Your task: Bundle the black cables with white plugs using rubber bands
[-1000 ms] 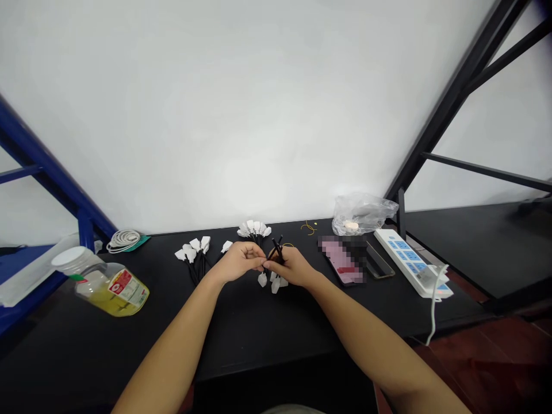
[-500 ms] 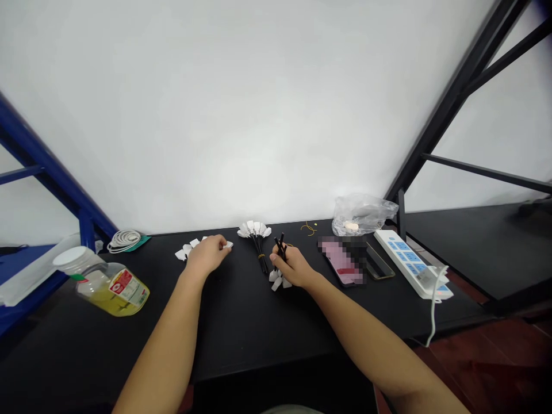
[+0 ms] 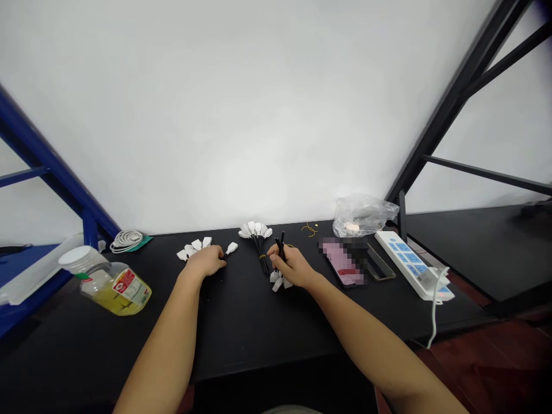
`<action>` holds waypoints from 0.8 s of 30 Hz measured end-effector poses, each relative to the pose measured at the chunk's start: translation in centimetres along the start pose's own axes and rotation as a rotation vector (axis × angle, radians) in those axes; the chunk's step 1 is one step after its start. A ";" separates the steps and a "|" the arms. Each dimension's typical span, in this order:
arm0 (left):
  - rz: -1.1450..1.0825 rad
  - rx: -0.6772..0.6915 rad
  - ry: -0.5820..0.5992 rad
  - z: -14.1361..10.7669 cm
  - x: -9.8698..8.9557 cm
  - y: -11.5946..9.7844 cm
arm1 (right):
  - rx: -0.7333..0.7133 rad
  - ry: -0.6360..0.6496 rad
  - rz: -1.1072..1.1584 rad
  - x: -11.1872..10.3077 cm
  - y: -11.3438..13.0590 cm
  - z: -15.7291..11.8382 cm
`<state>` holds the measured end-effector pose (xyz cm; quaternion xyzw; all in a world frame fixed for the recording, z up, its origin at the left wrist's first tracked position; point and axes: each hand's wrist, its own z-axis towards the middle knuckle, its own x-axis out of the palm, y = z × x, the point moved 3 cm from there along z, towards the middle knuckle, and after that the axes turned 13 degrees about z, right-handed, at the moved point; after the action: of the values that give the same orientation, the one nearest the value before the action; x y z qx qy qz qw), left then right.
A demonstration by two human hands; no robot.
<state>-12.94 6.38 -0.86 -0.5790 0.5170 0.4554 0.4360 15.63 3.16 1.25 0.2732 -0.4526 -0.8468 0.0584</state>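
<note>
My left hand (image 3: 209,261) is closed, its fingertips pinching the black handle of a small stick with a flat white head (image 3: 232,248). Beside it, several more white-headed sticks (image 3: 196,244) lie on the black table, partly covered by that hand. My right hand (image 3: 291,264) grips a few of the same sticks (image 3: 280,248), black ends up and white heads down near the tabletop. Between the hands lies a bundle of white-headed sticks (image 3: 260,246), heads toward the wall, with a yellowish rubber band (image 3: 262,256) around its handles.
Loose rubber bands (image 3: 309,230) lie near the wall. To the right are a clear plastic bag (image 3: 364,214), a pink-screened phone (image 3: 340,261), another phone (image 3: 382,264) and a white power strip (image 3: 411,263). Leftward stand a jar with yellow contents (image 3: 116,290) and a coiled white cable (image 3: 126,240).
My left hand has drawn slightly down toward me, and the stick's white head now shows beyond its fingertips. My right hand keeps its sticks in nearly the same place.
</note>
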 end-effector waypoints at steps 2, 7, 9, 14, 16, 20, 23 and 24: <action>-0.009 -0.004 -0.005 -0.2 -0.1 -0.6 | -0.003 -0.007 -0.009 0.0 0.0 0.0; -0.181 0.009 -0.139 -0.4 -0.9 -1.6 | 0.009 -0.012 -0.035 0.0 -0.2 0.0; -0.400 0.037 -0.189 -0.6 -1.4 -2.0 | 0.012 -0.014 -0.039 0.0 -0.3 0.0; -0.995 0.146 -0.162 -1.8 -2.3 -4.6 | -0.024 -0.018 -0.055 0.0 -0.3 -0.2; -1.103 0.188 -0.064 -2.2 -2.0 -6.1 | -0.048 -0.016 -0.052 0.0 -0.2 -0.2; -1.112 0.334 0.178 -3.1 -1.3 -8.3 | -0.057 -0.007 -0.041 0.1 0.0 -0.2; -1.030 0.484 0.324 -4.1 -1.2 -9.2 | -0.063 0.011 -0.014 0.2 0.5 -0.1; -1.002 0.521 0.352 -4.4 -1.2 -9.3 | -0.076 0.020 -0.001 0.2 0.7 0.0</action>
<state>-3.36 3.15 1.52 -0.6933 0.3398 -0.0510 0.6334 15.41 2.65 1.76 0.2795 -0.4196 -0.8605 0.0729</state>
